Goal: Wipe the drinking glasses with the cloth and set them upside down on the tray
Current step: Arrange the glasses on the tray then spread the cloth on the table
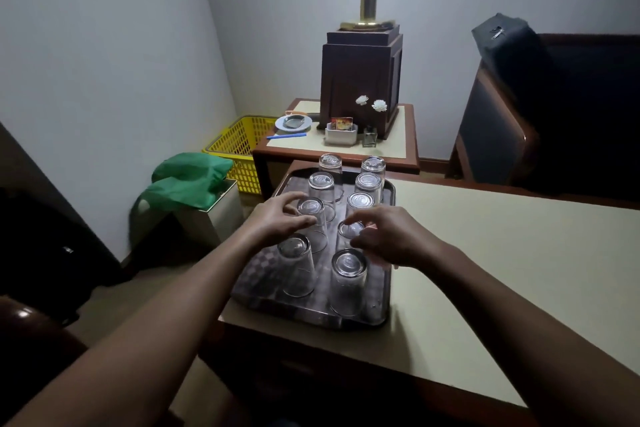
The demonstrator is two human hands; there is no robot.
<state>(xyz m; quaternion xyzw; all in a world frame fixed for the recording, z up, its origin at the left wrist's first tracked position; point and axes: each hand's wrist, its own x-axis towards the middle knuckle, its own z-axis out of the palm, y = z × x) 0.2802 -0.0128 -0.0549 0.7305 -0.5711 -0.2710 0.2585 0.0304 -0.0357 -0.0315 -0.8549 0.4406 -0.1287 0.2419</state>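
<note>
A dark metal tray (pixel 257 276) sits at the left end of the cream table (pixel 491 253). Several clear drinking glasses stand upside down on it in two rows. My left hand (pixel 273 222) curls its thumb and fingers round an inverted glass (pixel 313 215) in the left row. My right hand (pixel 388 236) reaches in from the right, fingers and thumb curled round an inverted glass (pixel 349 229) in the right row. Two more inverted glasses (pixel 298 267) (pixel 348 282) stand nearest me. A green cloth (pixel 188 180) lies off the table on a small white stand at the left.
Behind the tray a side table (pixel 391 146) carries a dark wooden lamp base (pixel 360 76), an ashtray, a card holder and a small bottle. A yellow basket (pixel 239 146) stands in the corner. A dark chair (pixel 519 107) is at the right.
</note>
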